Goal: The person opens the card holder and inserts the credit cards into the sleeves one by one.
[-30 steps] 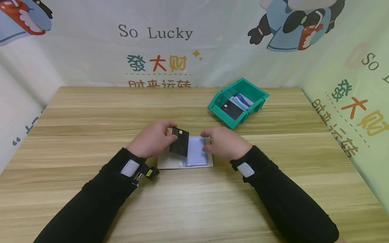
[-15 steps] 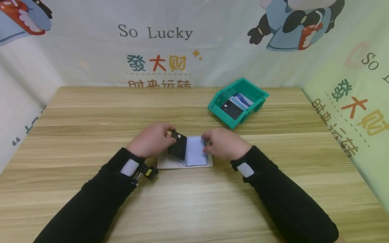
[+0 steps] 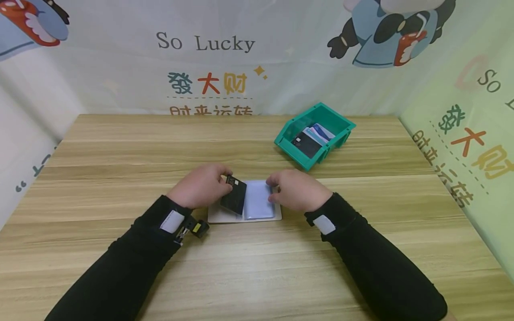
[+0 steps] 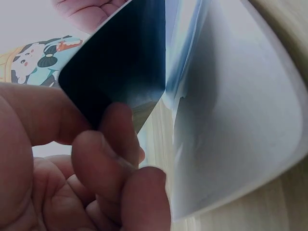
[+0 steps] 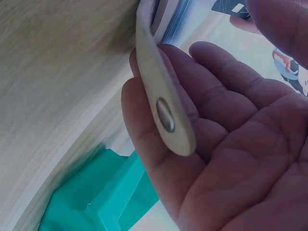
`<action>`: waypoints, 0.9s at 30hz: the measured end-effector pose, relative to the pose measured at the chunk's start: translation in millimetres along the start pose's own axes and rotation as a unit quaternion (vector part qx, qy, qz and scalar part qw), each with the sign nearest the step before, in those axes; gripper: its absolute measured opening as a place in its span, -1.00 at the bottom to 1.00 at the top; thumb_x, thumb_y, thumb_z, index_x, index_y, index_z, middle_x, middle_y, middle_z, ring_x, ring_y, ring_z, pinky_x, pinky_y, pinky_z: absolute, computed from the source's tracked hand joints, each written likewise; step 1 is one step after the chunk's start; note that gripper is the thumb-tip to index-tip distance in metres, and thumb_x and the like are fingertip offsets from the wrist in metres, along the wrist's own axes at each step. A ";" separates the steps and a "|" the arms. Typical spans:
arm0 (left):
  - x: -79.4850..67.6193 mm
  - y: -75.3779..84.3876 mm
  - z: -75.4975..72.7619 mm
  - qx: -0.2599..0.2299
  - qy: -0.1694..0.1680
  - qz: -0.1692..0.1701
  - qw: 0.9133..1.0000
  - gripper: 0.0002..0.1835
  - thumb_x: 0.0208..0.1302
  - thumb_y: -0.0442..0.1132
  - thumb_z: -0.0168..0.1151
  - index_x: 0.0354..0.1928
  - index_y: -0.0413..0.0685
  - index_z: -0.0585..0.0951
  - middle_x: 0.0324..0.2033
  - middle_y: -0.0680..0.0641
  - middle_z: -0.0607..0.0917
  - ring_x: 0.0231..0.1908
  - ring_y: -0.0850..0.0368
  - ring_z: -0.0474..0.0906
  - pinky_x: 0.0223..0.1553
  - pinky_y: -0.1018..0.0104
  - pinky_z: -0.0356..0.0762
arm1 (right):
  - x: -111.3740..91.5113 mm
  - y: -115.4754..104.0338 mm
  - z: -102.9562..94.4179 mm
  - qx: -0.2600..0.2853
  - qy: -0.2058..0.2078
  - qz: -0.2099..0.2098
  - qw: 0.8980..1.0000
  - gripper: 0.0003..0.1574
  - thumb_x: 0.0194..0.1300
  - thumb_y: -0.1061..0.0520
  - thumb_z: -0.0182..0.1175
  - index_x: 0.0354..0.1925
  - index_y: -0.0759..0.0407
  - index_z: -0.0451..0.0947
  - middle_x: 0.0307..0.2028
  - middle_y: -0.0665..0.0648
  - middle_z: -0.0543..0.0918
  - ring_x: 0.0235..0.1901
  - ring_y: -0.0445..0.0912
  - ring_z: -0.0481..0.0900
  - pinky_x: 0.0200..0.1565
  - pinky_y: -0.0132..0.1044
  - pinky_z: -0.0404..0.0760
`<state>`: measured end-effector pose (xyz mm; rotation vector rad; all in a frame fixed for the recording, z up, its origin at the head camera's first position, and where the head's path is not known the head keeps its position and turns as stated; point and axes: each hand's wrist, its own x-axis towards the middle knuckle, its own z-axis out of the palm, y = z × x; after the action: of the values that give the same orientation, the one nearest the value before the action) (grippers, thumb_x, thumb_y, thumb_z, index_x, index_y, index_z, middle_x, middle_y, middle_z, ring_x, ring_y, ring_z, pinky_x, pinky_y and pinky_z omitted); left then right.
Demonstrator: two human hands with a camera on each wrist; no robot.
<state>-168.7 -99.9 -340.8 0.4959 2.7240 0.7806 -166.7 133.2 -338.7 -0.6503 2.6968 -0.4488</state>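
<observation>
The nearer left hand (image 3: 201, 185) is pinching the black card (image 3: 234, 198), which is extending rightward over the left half of the unfolded holder (image 3: 221, 217), long axis running roughly toward the wearer, while the right hand (image 3: 300, 189), thumb and forefinger apart, is flanking the clear sleeves (image 3: 258, 201).

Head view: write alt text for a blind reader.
A person's left grip pinches a black chip card over an open card holder; the right grip is at the holder's right edge. A green bin of cards stands behind, to the right.
</observation>
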 end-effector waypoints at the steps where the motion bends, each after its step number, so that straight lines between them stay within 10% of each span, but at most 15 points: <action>1: 0.1 0.0 0.3 0.001 0.000 0.000 1.000 -0.58 0.24 -0.21 0.11 0.13 -0.23 0.50 -0.41 -0.06 0.59 -0.52 0.12 0.44 -0.52 0.25 0.41 | 0.0 0.1 0.0 0.000 0.000 0.000 1.000 -0.52 0.24 0.03 0.24 0.10 0.15 0.53 -0.09 0.05 0.61 -0.19 -0.15 0.44 0.00 -0.17 0.50; 27: 3.9 0.2 15.7 0.004 -0.002 -0.004 1.000 -0.54 0.25 -0.14 0.21 0.15 -0.19 0.48 -0.50 0.00 0.60 -0.56 0.17 0.46 -0.54 0.24 0.43 | 0.9 0.7 2.0 -0.011 -0.001 -0.007 1.000 -0.55 0.25 0.04 0.23 0.09 0.15 0.54 -0.10 0.04 0.61 -0.21 -0.16 0.44 -0.02 -0.18 0.50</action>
<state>-166.8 -91.1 -354.2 0.4879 2.7245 0.7658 -166.9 132.9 -341.0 -0.6757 2.7012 -0.4218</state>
